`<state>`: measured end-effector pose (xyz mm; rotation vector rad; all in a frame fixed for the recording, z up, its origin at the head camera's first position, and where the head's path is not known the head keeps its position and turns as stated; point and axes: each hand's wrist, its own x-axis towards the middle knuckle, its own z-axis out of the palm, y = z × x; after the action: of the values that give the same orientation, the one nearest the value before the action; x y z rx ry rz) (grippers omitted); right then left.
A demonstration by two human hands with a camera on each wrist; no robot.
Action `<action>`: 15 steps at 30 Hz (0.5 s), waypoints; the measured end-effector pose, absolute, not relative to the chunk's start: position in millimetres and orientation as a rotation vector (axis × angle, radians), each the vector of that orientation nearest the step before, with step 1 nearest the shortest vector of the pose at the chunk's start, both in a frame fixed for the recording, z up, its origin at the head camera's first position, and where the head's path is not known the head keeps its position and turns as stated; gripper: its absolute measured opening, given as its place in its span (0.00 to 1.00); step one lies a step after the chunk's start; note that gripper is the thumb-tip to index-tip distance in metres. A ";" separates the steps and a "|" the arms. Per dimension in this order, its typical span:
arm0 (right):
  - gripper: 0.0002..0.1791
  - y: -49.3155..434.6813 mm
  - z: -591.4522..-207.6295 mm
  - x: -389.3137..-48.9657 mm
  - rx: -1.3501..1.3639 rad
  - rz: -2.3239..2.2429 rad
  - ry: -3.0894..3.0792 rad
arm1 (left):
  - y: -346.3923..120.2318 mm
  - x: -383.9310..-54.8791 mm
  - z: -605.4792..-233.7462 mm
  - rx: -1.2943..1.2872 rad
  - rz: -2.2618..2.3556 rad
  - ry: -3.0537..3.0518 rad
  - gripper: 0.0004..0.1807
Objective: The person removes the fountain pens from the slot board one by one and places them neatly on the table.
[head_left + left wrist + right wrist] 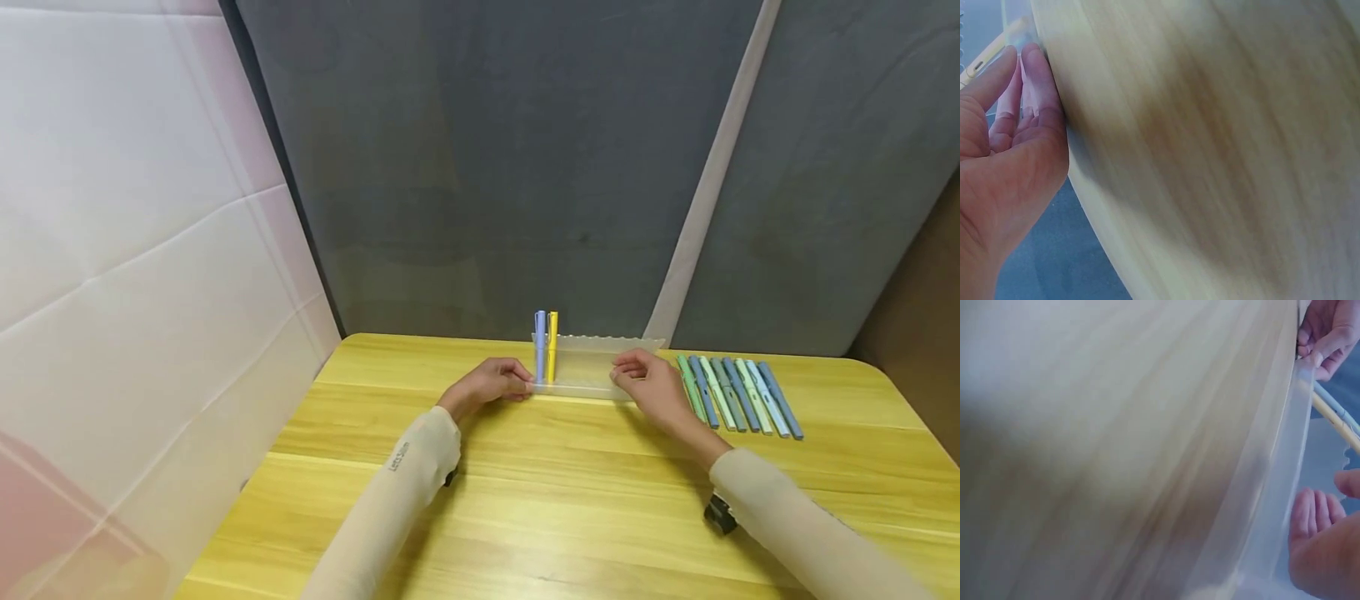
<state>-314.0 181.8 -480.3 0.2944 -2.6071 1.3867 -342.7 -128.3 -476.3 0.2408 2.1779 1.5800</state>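
A clear plastic pen stand (585,364) with a scalloped back edge stands near the far side of the table. In its left end, a lavender pen (540,346) and a yellow pen (552,348) stand upright side by side. My left hand (491,382) pinches the stand's left front corner between thumb and fingers. Over the stand's right part is my right hand (654,390), thumb apart from the fingers, holding nothing. In the right wrist view, those right-hand fingers (1313,512) are close to the stand; whether they touch it I cannot tell.
To the right of the stand lies a row of several capped pens (738,396) in greens and blues, side by side on the wooden table (525,517). A dark grey cloth panel (487,167) rises behind the table, and a white cloth (135,208) hangs at left.
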 end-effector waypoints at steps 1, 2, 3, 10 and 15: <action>0.14 176.4 -481.5 -316.1 0.292 1.433 -2.600 | -128.8 -342.8 -476.3 0.241 1.581 2.174 0.08; 0.14 171.3 -482.1 -318.2 0.292 1.466 -2.596 | -129.1 -342.7 -476.2 0.241 1.581 2.172 0.08; 0.15 166.5 -483.3 -320.5 0.285 1.496 -2.592 | -129.2 -342.6 -476.0 0.244 1.579 2.172 0.08; 0.16 136.1 -484.8 -330.0 0.281 1.705 -2.550 | -126.7 -341.9 -476.1 0.213 1.592 2.163 0.07; 0.16 115.8 -485.8 -332.3 0.280 1.817 -2.498 | -123.9 -342.7 -477.6 0.204 1.603 2.176 0.08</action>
<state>-332.3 115.8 -485.8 0.2798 -2.4984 1.8169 -342.7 -123.9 -477.6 0.2041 2.1761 1.6026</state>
